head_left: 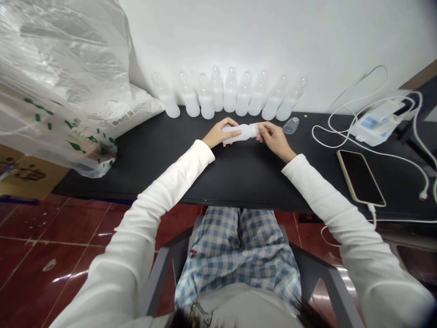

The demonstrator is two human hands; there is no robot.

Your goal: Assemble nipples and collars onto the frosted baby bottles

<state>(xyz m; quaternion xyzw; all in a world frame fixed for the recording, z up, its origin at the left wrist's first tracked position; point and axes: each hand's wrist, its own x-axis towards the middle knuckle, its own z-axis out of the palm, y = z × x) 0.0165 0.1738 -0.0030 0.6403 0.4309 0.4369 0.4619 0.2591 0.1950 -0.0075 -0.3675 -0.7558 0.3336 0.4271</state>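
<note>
A white frosted bottle (243,132) lies sideways between my hands above the black table (239,177), its neck pointing right. My left hand (223,133) is wrapped round the bottle's body. At the neck end, the fingers of my right hand (271,136) are pinched together on the bottle's collar; they partly hide it. A loose clear cap (291,125) lies on the table just right of my right hand. Behind my hands, several capped white bottles (230,93) stand in a row along the wall.
Large plastic bags (68,82) fill the left side, with a cardboard box (30,175) below. On the right are a phone (362,177) with a cable plugged in, a white power adapter (375,123) and looping white cables. The table's front edge runs above my lap.
</note>
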